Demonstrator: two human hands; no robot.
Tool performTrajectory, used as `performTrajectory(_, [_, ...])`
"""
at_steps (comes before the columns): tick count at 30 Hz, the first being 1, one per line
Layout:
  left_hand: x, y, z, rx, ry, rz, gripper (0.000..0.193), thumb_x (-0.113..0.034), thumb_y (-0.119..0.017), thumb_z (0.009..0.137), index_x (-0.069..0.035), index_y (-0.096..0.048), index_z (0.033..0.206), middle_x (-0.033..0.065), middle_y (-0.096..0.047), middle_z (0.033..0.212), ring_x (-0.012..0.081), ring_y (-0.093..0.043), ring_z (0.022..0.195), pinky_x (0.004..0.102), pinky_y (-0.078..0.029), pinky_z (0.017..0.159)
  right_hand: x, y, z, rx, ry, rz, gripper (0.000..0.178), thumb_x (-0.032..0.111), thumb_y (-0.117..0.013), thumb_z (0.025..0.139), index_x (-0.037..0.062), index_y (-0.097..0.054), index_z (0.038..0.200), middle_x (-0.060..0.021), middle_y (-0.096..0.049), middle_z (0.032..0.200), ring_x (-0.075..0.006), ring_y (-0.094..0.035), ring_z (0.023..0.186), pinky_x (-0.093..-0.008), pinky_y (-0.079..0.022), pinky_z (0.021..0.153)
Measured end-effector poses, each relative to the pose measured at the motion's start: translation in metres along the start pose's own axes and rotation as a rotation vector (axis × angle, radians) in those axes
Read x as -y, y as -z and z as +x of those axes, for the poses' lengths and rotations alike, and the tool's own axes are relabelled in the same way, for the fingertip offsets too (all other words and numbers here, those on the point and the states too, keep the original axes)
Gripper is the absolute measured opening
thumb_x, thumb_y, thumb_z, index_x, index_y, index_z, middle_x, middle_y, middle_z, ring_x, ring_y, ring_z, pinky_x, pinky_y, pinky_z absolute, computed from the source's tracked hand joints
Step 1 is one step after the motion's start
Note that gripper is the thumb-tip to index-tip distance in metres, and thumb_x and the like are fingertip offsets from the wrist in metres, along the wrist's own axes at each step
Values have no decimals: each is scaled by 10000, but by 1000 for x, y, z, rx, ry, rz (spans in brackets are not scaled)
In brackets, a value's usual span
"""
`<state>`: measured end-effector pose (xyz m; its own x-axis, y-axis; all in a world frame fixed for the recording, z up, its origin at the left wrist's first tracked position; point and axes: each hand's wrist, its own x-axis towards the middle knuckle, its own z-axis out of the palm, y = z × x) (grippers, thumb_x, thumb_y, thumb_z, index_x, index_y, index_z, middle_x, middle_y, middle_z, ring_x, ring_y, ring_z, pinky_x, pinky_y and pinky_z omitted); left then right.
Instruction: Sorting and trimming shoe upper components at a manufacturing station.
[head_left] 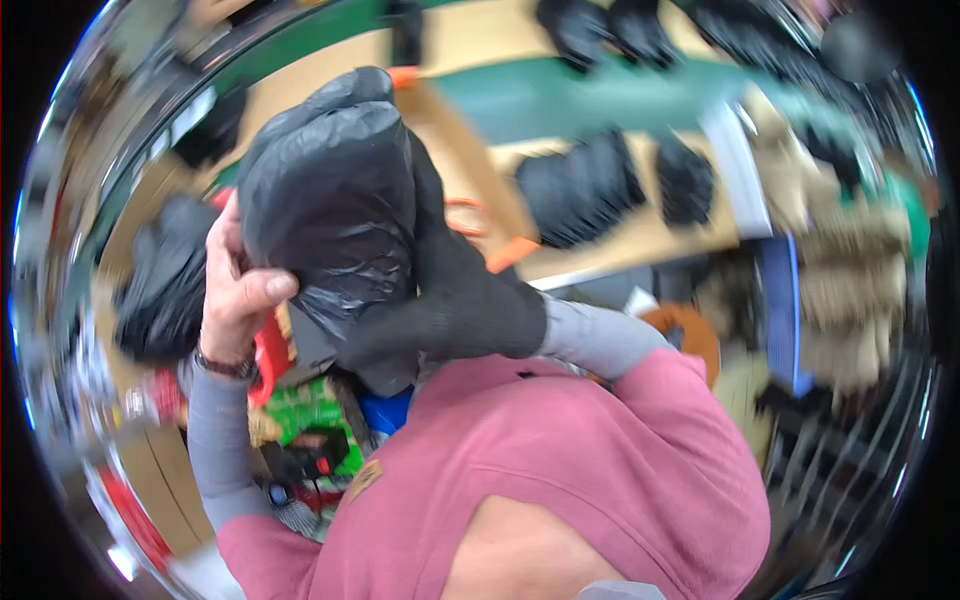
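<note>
While the left hand (232, 285), left of centre, curls partly closed around the black bundle (325, 195) at upper left, the gloved right hand (470, 310) clasps its right side, thumb across the front. Farther right lies a second bundle (580, 190).

We cannot see inside the bag (330, 190), which hides fingertips of our left hand (235, 288). Bundles (580, 190) along the near edge of the worktop (648, 235) blur beyond telling; our view's upper edge cuts off a black object (405, 32).
</note>
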<state>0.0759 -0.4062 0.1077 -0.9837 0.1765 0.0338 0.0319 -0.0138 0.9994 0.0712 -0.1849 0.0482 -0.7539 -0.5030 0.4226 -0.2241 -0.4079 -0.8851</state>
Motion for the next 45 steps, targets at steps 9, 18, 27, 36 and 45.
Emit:
performTrajectory(9, [78,-299,72,623,-84,-59,657,-210,-773,818,24,-427,1324,127,-554,1181,203,-554,1086,337,-440,959,118,130,-205,-912,-187,-13,638,24,-725,656,16,-533,1264,-102,-648,1124,-203,-649,975,-323,-548,833])
performTrajectory(18, [131,-482,3,1296,14,22,628,-226,-713,869,66,-405,1330,198,-615,1179,220,-591,1096,345,-453,969,162,110,-420,-1517,-213,88,796,74,-635,697,-8,-354,1437,-161,-518,1337,-256,-557,1178,-362,-447,1034])
performTrajectory(27, [242,-489,-7,1093,481,-411,737,-346,-736,844,31,-390,1374,161,-530,1302,241,-538,1172,388,-417,1038,91,92,-402,-1514,-427,-674,824,305,-780,796,15,-340,1430,-158,-481,1344,-243,-521,1197,-361,-468,973])
performTrajectory(36, [400,-438,27,1049,969,-247,726,-402,-687,857,-22,-407,1408,130,-513,1331,228,-501,1220,369,-414,1027,-7,96,-535,-2161,-1162,-943,688,390,-689,866,-39,-460,1353,-209,-556,1253,-261,-554,1141,-339,-428,976])
performTrajectory(45, [369,-453,46,1345,826,227,818,-597,-602,847,44,-502,1345,187,-608,1251,280,-592,1144,316,-419,1014,-48,89,-581,-2072,-542,-63,517,308,-661,889,-101,-588,1197,-136,-637,1159,-197,-597,1026,-300,-446,915])
